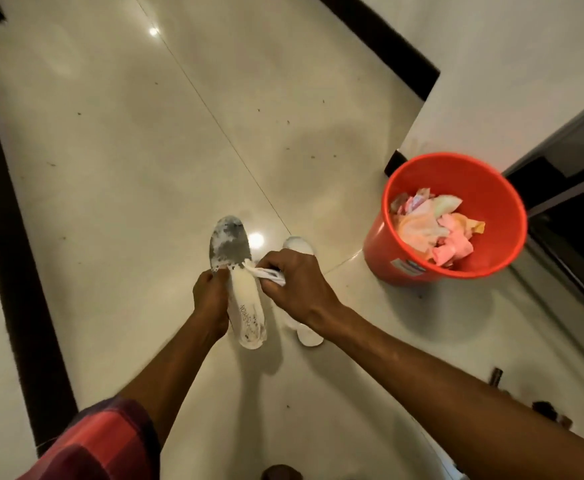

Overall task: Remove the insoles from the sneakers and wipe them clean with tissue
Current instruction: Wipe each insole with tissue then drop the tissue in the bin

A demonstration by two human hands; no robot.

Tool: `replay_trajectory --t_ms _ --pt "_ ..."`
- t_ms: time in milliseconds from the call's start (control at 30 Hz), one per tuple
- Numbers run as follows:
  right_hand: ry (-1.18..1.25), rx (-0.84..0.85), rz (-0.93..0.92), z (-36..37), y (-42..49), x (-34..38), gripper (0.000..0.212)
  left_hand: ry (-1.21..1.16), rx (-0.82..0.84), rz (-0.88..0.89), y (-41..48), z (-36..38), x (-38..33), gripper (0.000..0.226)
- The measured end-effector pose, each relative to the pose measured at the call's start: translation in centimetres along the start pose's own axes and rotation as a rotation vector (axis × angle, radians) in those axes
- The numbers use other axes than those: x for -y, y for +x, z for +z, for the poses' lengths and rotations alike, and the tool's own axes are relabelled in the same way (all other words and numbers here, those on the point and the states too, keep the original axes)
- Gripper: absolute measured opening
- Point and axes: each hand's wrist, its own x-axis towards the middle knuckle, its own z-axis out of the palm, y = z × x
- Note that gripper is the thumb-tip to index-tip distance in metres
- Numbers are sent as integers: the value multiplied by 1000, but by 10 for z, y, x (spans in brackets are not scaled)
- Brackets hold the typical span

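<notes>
Insole [240, 289] sits in our grip above the pale tiled floor [110, 150], toe end dark and worn, heel printed. Red bucket [453, 216] stands to the right on the floor, crumpled paper inside. White sneaker [304, 332] lies on the floor, mostly hidden under our right forearm. Left hand [210, 299] is closed around the insole's edge. Right hand [294, 282] pinches a white tissue [266, 274] against the insole.

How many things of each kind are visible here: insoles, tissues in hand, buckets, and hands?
Insoles: 1, the insole
Tissues in hand: 1, the tissue
Buckets: 1, the orange bucket
Hands: 2, left hand and right hand
Total: 5
</notes>
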Motion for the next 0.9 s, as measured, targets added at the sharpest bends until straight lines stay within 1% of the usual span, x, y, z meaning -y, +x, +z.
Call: replay_trajectory --t_ms 100,233,433,567,800,900 --pt "24 29 61 15 -14 -30 15 71 -51 -39 19 9 41 22" --pt "21 39 131 27 -30 -63 13 165 -127 -55 31 19 77 41" --pt "34 39 178 35 -46 -85 8 376 -313 131 26 25 91 55" --pt "69 36 187 39 -50 -86 8 450 -378 183 23 26 90 64" --pt "117 -16 155 9 -57 -65 17 462 -362 240 5 24 84 53" --pt "89 -101 105 -26 -49 -50 18 416 -352 251 -17 33 72 43"
